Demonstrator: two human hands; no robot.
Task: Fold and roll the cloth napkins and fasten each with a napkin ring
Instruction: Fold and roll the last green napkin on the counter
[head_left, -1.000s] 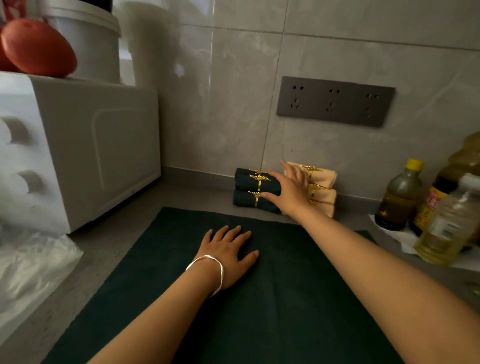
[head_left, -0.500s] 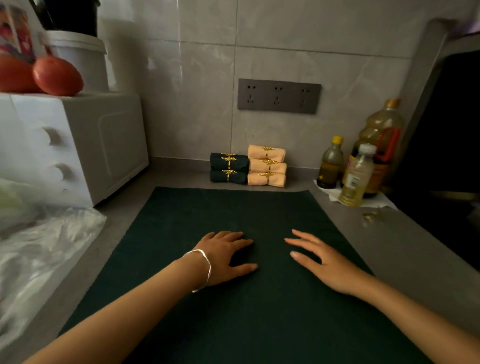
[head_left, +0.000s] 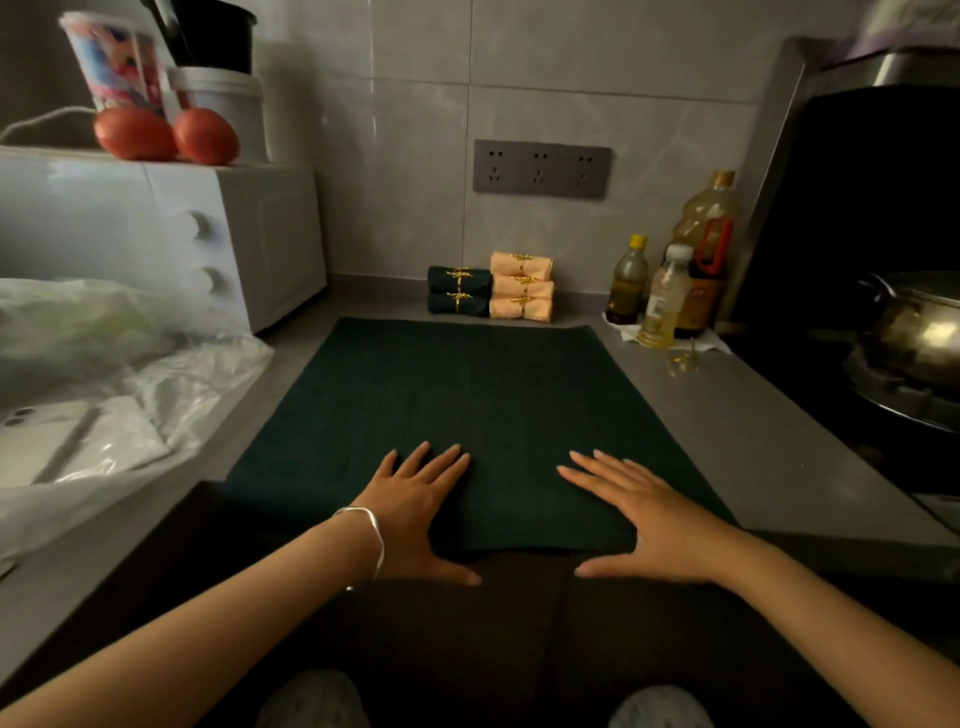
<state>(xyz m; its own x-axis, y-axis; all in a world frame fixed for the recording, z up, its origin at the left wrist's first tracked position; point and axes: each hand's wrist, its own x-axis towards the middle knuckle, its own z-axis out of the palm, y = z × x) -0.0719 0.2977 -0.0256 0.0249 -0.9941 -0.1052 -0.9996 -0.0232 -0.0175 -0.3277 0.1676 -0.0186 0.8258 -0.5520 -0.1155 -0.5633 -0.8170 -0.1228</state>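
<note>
Resting left hand (head_left: 415, 512) and right hand (head_left: 652, 519) flat, fingers spread, on napkin (head_left: 467, 395) at bench (head_left: 727, 415) edge; it may slide off.

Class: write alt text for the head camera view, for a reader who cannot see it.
The left hand and the right hand lie flat on the near edge of a dark green napkin spread on a grey counter. By the wall behind it, two green rolls sit stacked beside three peach rolls, each in a gold ring.
</note>
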